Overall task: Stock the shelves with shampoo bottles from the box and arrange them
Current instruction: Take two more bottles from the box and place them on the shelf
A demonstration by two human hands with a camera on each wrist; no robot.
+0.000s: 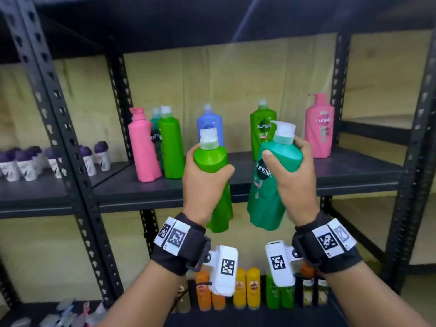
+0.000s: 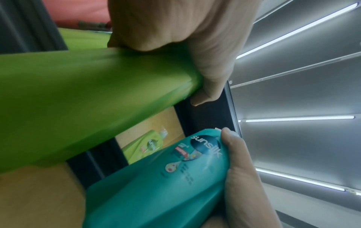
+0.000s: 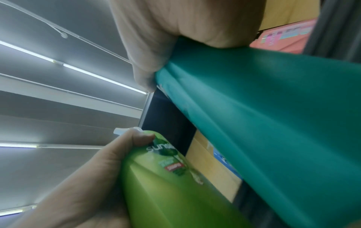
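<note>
My left hand [image 1: 203, 185] grips a light green shampoo bottle [image 1: 212, 159] near its shoulder, cap up. My right hand [image 1: 297, 180] grips a teal Sunsilk bottle [image 1: 266, 197] the same way. Both bottles hang side by side in front of the middle black shelf [image 1: 342, 178]. On that shelf stand a pink bottle [image 1: 144, 147], a green bottle [image 1: 169, 145], a blue bottle [image 1: 210, 123], a green Sunsilk bottle [image 1: 262, 128] and a pink pump bottle [image 1: 319, 128]. The left wrist view shows the light green bottle [image 2: 87, 100] under my fingers [image 2: 205, 61]. The right wrist view shows the teal bottle [image 3: 273, 123].
Purple-capped white containers [image 1: 26, 164] fill the neighbouring shelf on the left. A perforated black upright [image 1: 61, 128] separates the two bays. Orange, yellow and green bottles [image 1: 245, 286] stand on the shelf below. Small packets [image 1: 66, 312] lie at the bottom left.
</note>
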